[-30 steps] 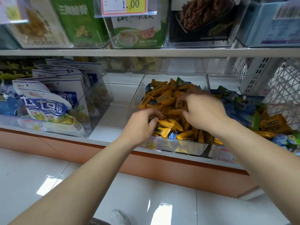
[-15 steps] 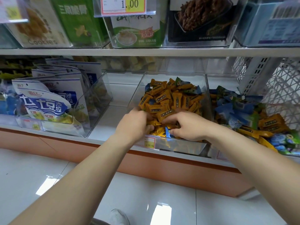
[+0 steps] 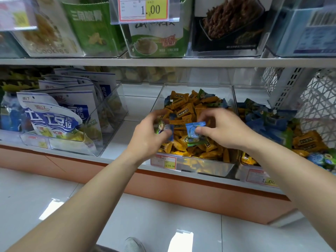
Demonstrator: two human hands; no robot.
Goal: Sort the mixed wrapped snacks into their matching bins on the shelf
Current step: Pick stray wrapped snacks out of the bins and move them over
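Observation:
A clear middle bin (image 3: 209,166) on the lower shelf holds a heap of orange wrapped snacks (image 3: 183,113) with a few blue and green ones mixed in. My left hand (image 3: 149,137) hovers over the bin's left front, shut on a small green and blue wrapped snack (image 3: 164,128). My right hand (image 3: 223,130) is over the bin's right side, pinching a blue wrapped snack (image 3: 194,130) by its edge. The clear bin to the right (image 3: 254,174) holds mostly blue and green snacks (image 3: 269,122) with some orange ones.
A clear bin of white and blue snack bags (image 3: 54,120) stands at the left, with bare shelf (image 3: 125,131) between it and the middle bin. The upper shelf edge (image 3: 163,61) runs overhead with boxed goods. A white lattice basket (image 3: 320,106) is at the right.
Both hands have lifted out of the orange heap. The right hand now holds up a blue snack, and the left hand now holds a green and blue snack.

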